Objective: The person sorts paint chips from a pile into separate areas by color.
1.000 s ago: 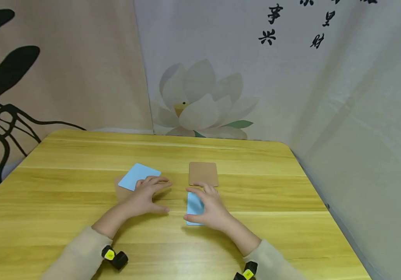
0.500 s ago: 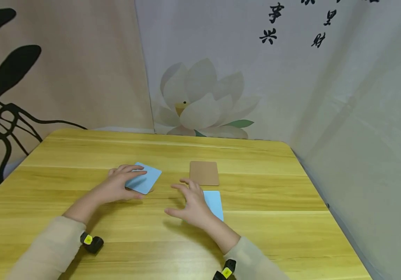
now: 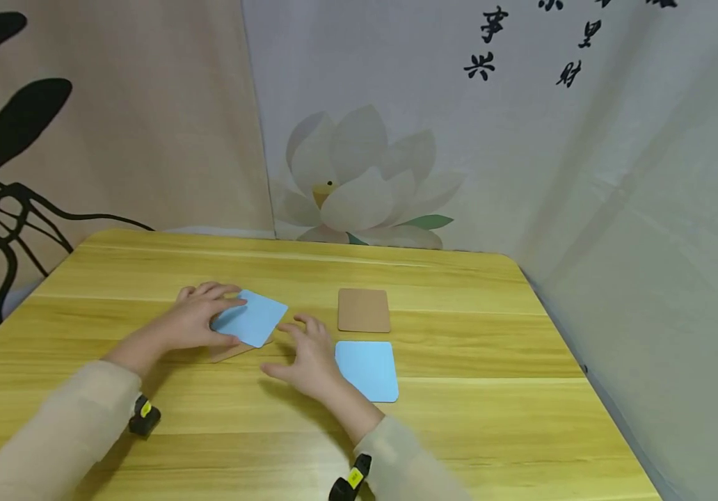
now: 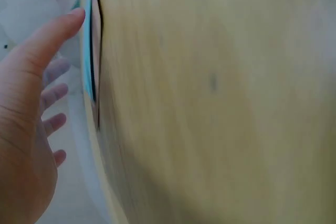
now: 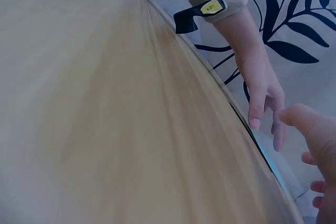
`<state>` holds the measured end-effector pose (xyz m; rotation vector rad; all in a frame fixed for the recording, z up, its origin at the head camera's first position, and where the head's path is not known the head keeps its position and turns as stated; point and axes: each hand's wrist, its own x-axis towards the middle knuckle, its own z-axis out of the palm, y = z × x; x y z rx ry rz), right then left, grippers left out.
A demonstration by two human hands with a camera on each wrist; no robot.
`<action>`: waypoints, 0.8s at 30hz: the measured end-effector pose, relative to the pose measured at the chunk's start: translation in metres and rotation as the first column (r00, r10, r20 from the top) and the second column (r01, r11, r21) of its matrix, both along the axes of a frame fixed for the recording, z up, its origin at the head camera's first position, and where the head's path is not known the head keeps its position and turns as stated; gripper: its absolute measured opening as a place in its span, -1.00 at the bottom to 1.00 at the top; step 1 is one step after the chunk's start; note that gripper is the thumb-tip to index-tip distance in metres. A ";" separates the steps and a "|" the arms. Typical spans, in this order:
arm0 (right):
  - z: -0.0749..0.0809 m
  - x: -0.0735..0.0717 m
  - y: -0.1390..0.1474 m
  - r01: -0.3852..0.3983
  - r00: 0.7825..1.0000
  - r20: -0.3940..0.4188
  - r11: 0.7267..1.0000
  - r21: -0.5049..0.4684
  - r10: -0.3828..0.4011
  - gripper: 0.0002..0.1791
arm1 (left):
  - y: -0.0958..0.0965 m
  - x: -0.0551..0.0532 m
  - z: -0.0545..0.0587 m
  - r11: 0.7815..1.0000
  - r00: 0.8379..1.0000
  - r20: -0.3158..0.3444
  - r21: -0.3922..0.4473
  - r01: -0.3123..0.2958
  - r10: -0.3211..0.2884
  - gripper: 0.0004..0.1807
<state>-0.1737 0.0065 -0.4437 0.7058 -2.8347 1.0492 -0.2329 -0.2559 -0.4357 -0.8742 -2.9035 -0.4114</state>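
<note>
Left grip (image 3: 193,323) and right grip (image 3: 312,358) both wide, above the tabletop (image 3: 490,334).
Left grip spans the left end of the skewed blue card (image 3: 260,316), which overlies the lower brown card (image 3: 229,353); contact cannot be told. Right grip, fingers spread, is beside the straight blue card (image 3: 369,369); the far brown card (image 3: 363,310) lies just beyond.

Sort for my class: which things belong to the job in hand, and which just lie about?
Likely the job:
left hand
right hand
left blue card
partly covered brown card
right blue card
far brown card

Just around it:
wooden table
printed fabric
</note>
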 end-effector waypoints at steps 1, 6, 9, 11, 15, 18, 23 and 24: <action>-0.001 -0.001 -0.004 0.012 1.000 0.000 1.000 0.016 -0.012 -0.29 | -0.001 -0.001 0.000 1.000 1.000 0.002 -0.008 0.000 0.000 -0.14; -0.004 -0.010 -0.019 0.071 0.997 0.000 0.996 0.062 -0.071 -0.29 | -0.003 -0.006 0.001 1.000 0.999 0.039 -0.021 0.003 -0.003 -0.14; -0.007 -0.017 -0.027 0.095 0.995 -0.002 0.991 0.093 -0.095 -0.28 | -0.003 -0.008 0.003 1.000 0.998 0.062 -0.018 0.008 -0.007 -0.13; -0.009 -0.020 -0.031 0.106 0.994 -0.004 0.989 0.107 -0.106 -0.28 | -0.003 -0.010 0.004 1.000 0.997 0.077 -0.015 0.014 -0.013 -0.11; -0.012 -0.027 -0.038 0.121 0.993 -0.006 0.984 0.130 -0.121 -0.25 | -0.004 -0.014 0.006 1.000 0.993 0.114 -0.017 0.018 -0.016 -0.04; -0.015 -0.033 -0.041 0.125 0.992 -0.017 0.981 0.151 -0.124 -0.22 | -0.004 -0.017 0.006 1.000 0.990 0.139 -0.015 0.022 -0.020 0.01; -0.017 -0.040 -0.043 0.111 0.994 -0.029 0.977 0.184 -0.108 -0.19 | -0.003 -0.023 0.006 0.999 0.984 0.176 -0.006 0.042 -0.040 0.03; -0.017 -0.041 -0.043 0.108 0.994 -0.027 0.976 0.191 -0.105 -0.18 | -0.003 -0.025 0.006 0.999 0.982 0.185 -0.007 0.046 -0.044 0.04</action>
